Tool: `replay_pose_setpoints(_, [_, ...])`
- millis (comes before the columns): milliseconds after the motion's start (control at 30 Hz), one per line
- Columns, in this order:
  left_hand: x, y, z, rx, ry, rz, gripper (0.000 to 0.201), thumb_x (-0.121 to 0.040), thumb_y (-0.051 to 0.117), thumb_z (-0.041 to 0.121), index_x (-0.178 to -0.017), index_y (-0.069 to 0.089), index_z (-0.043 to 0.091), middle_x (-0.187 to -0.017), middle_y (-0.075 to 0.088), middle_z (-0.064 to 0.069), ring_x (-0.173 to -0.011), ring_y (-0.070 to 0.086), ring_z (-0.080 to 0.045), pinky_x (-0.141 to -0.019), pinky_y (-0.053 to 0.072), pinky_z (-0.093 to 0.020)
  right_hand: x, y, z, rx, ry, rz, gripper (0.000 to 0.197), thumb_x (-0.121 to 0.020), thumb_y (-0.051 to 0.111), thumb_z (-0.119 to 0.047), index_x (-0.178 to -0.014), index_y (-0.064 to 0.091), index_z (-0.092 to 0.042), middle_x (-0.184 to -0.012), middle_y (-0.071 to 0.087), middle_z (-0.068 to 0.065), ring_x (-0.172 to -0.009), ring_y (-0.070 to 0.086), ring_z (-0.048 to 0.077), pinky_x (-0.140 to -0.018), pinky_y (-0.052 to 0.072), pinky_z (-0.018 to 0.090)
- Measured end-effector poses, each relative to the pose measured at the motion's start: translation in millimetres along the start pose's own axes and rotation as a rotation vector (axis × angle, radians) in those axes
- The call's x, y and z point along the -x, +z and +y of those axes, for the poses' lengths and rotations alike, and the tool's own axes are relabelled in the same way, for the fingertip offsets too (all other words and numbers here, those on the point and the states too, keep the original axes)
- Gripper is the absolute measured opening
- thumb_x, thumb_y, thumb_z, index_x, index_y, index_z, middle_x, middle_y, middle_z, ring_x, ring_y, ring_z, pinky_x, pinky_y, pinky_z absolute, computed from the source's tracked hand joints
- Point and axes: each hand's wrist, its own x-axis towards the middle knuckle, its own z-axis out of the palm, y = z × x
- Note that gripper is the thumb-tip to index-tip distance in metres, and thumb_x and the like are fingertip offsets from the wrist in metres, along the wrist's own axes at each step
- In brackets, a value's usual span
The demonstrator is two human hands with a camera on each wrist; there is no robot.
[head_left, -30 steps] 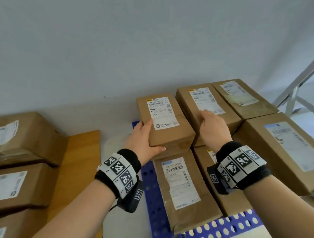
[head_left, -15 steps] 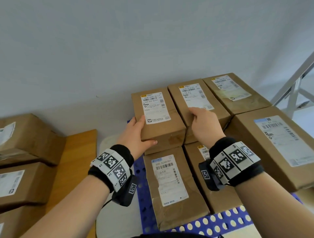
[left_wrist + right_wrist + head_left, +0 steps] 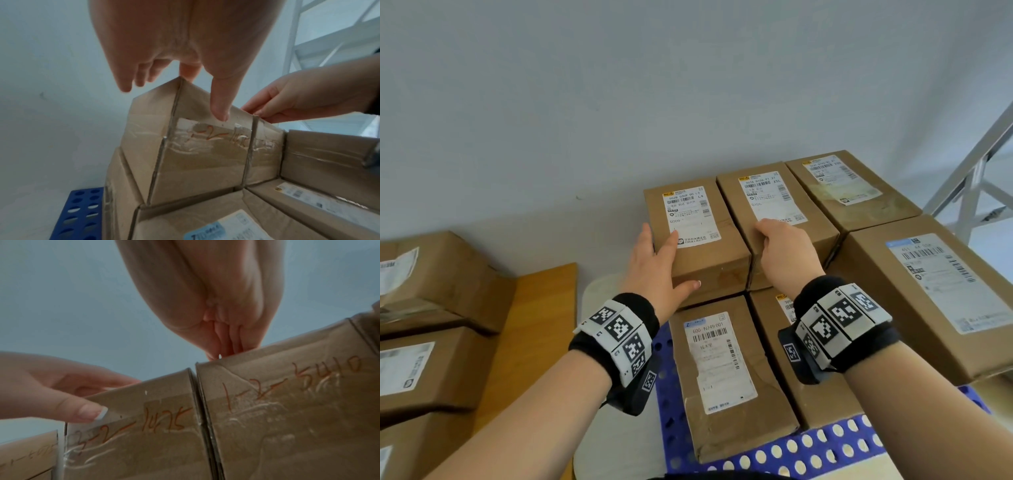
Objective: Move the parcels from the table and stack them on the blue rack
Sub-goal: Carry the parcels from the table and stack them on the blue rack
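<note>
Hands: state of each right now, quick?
Left hand: open, fingers straight against the left side of the upper-left parcel, thumb on its front.
Right hand: fingers curled over the neighbouring parcel; grip unclear.

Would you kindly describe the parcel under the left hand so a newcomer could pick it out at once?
Start at the blue rack by the wall, where brown parcels are stacked. In the far upper row of three, take the leftmost parcel, the one the left hand is touching. Unlike its neighbours, its left side is open, and its white label reads 0009.
</note>
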Motion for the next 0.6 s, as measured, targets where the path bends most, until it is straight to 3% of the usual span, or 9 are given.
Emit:
replay_pose_setpoints(67, [3, 1, 6, -0.101, 0.115, 0.063, 0.079, -0.087, 0.055, 0.048, -0.149, 0.011, 0.025, -0.157, -0.009, -0.005, -0.144, -0.003, -0.023, -0.115, 0.005, -0.034, 0, 1, 0, 0.025, -0.013, -0.012, 0.029, -0.094, 0.039, 0.0, -0.117, 0.055, -0.006, -0.118, 0.057, 0.01, -0.108, 0.053, 0.026, -0.089, 0.043, 0.03])
replay_pose_setpoints(167, [0, 5, 14, -0.192, 0.233, 0.033, 0.068, -0.092, 0.045, 0.048, -0.149, 0.014, 0.027, -0.158, 0.005, -0.001, -0.145, -0.001, -0.02, -0.116, 0.0, -0.037, -1, 1, 0, 0.051, -0.026, -0.024, 0.031, -0.093, 0.04, 0.0, -0.12, 0.054, -0.006, -0.121, 0.055, 0.009, -0.111, 0.051, 0.024, -0.091, 0.041, 0.029])
replay_pose_setpoints(267, [-2, 10, 17, -0.255, 0.245, 0.003, 0.063, -0.094, 0.041, 0.048, -0.148, 0.015, 0.031, -0.157, 0.014, 0.003, -0.144, 0.007, -0.018, -0.116, -0.002, -0.039, -1, 1, -1, 0.066, -0.026, -0.028, 0.032, -0.093, 0.041, 0.0, -0.121, 0.053, -0.007, -0.123, 0.054, 0.007, -0.113, 0.05, 0.024, -0.092, 0.04, 0.029])
replay_pose_setpoints(600, [-2, 11, 17, -0.269, 0.243, -0.001, 0.058, -0.095, 0.04, 0.044, -0.147, 0.018, 0.033, -0.156, 0.015, 0.005, -0.144, 0.01, -0.016, -0.116, -0.002, -0.038, 2, 3, -4, 0.117, -0.042, -0.017, 0.034, -0.092, 0.043, -0.001, -0.124, 0.051, -0.008, -0.134, 0.048, 0.008, -0.126, 0.04, 0.023, -0.1, 0.036, 0.03])
